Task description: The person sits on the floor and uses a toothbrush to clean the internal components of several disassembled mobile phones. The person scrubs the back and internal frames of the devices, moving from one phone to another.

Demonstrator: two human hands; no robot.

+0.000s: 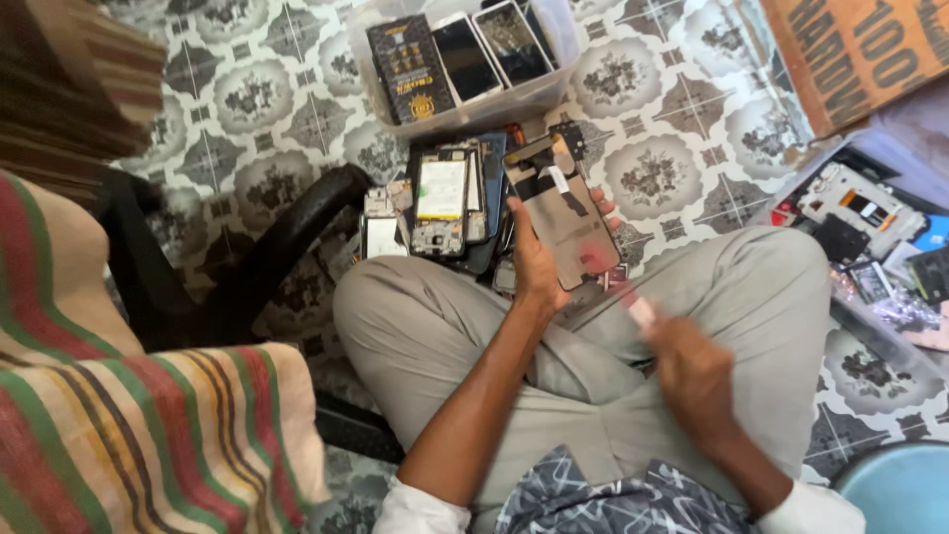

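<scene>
My left hand (537, 265) holds a detached phone screen panel (563, 210) upright by its left edge, its brownish back side toward me and a flex connector at the top. My right hand (692, 374) is blurred and grips a small pinkish tool (633, 302) whose tip sits near the panel's lower right corner. Both hands are above my crossed legs in grey trousers (435, 326).
Several opened phones and parts (440, 203) lie on the patterned floor ahead. A clear plastic tub (554, 94) holds phones and a dark box. A cardboard box (855, 49) and more parts (870, 227) sit right. Striped fabric (129, 425) and a black chair arm (287, 227) stand left.
</scene>
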